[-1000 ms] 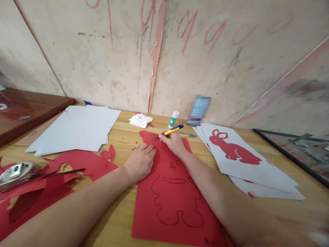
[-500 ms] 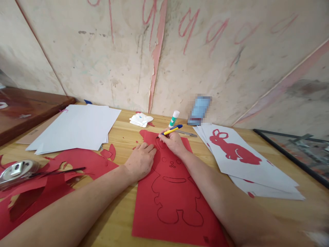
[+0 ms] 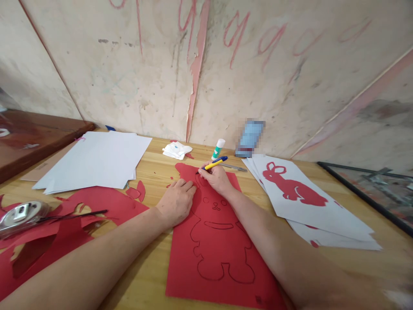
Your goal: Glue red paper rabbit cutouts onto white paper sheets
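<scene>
A red sheet of paper (image 3: 219, 245) lies on the table in front of me, with a rabbit-like figure outlined on it in dark line. My right hand (image 3: 217, 178) grips a yellow and blue pen (image 3: 213, 163), its tip touching the sheet near the top, by the figure's ear. Lying on the sheet's upper left edge, my left hand (image 3: 177, 200) presses down with its fingers loosely bent and holds nothing. Part of the figure's head is covered by my hands, and my right forearm crosses the sheet's right side.
Red paper scraps (image 3: 106, 202) and a tape measure (image 3: 24, 217) lie at left, below white sheets (image 3: 100, 159). Behind are a crumpled tissue (image 3: 177, 150), a glue stick (image 3: 218, 149) and a propped phone (image 3: 251, 137). A red rabbit cutout (image 3: 297, 189) lies on white paper at right.
The pen and my right hand have shifted very slightly left at the figure's ear. My left hand stays in place.
</scene>
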